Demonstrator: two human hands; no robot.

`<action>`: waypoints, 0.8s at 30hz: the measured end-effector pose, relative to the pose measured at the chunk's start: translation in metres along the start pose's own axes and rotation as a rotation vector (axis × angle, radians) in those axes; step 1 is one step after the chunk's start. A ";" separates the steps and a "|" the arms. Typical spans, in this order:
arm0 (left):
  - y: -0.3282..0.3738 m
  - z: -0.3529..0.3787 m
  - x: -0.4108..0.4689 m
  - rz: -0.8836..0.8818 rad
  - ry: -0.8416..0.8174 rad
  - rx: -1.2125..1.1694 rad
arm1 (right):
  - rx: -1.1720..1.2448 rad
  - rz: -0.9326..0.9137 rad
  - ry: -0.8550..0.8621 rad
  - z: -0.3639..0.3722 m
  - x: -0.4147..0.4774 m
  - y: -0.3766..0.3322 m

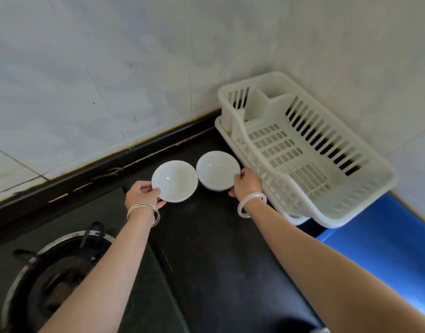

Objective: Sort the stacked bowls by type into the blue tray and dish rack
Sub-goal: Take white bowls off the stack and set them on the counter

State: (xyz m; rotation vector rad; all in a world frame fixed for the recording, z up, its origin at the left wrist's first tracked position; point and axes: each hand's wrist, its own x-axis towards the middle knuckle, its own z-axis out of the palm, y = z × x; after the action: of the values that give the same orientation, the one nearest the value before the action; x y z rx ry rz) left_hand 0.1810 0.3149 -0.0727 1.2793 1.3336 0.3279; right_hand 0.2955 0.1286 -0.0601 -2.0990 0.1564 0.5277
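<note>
Two rim pinches carry the risk: left hand (pixel 141 193) fingers clamp the left bowl (pixel 174 181), right hand (pixel 248 183) fingers the right bowl (pixel 218 169), and either may slip and chip.

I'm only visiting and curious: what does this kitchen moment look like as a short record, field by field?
left hand: grips the rim of the left bowl
right hand: grips the rim of the right bowl
bowls: both white, side by side, rims nearly meeting, above the black counter
dish rack: white, right of the bowls, in the wall corner, no bowls visible inside
blue tray: partly visible at the rack's near end
stove burner: lower left
</note>
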 end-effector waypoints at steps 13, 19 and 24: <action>-0.006 0.001 0.002 -0.006 -0.004 -0.087 | 0.036 0.056 0.002 0.010 0.019 0.010; -0.020 0.004 -0.021 -0.202 -0.175 -0.408 | 0.485 0.206 -0.130 0.007 0.009 0.021; -0.021 0.012 -0.029 -0.252 -0.159 -0.594 | 0.657 0.199 -0.089 0.016 0.012 0.021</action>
State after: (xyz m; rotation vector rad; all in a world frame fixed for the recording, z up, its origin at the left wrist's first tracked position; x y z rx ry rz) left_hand 0.1732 0.2786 -0.0777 0.6214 1.1290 0.3980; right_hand 0.2949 0.1316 -0.0889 -1.4248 0.4285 0.5902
